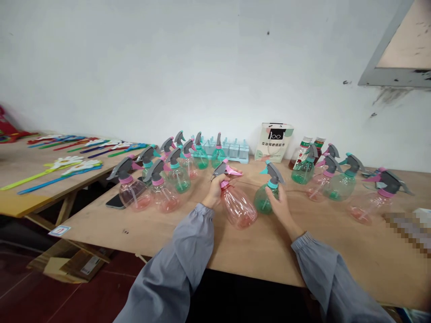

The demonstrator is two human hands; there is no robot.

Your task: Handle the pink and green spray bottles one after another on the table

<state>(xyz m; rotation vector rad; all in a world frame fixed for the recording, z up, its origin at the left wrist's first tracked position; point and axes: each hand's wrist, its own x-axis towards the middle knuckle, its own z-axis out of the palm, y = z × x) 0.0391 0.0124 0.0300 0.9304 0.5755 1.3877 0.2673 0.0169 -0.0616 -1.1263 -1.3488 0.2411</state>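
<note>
My left hand [215,190] grips the neck of a pink clear spray bottle [237,207] with a grey and pink trigger head; the bottle leans toward me over the wooden table [256,255]. My right hand [281,207] wraps round the side of a green spray bottle [263,197] with a grey and teal trigger head, which stands upright on the table. The two bottles are side by side, nearly touching. Both arms wear grey sleeves.
Several more pink and green spray bottles stand in a group at the left [161,184] and another at the right [336,181]. A dark phone [116,202] lies beside the left group. A paper bag [273,142], teal trays [232,149] and drink bottles [303,150] stand by the wall. A second table [20,197] holds coloured hand-shaped sticks.
</note>
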